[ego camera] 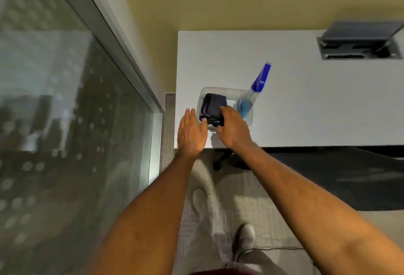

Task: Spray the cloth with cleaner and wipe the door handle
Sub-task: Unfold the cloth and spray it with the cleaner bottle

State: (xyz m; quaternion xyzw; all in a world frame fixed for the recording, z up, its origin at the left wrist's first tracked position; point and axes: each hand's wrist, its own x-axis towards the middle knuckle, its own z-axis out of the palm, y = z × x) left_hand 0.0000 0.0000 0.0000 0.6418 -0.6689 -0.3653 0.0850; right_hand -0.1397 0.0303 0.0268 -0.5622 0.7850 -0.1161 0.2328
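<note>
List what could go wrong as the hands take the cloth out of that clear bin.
The spray bottle leans in the same clear bin as the folded dark cloth; pulling the cloth may tip it. The bin sits near the table corner, so the right hand or left hand could drag it off.

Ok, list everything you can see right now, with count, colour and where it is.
cloth: one, dark with purple trim, folded, in the bin
spray bottle: one, blue head and blue liquid, in the bin's right end
bin: one, clear, near table's left front corner
table: one, white
cable box: one, grey, lid open, table's far right
glass wall: one, left
left hand: open, beside the bin
right hand: grips the cloth
</note>
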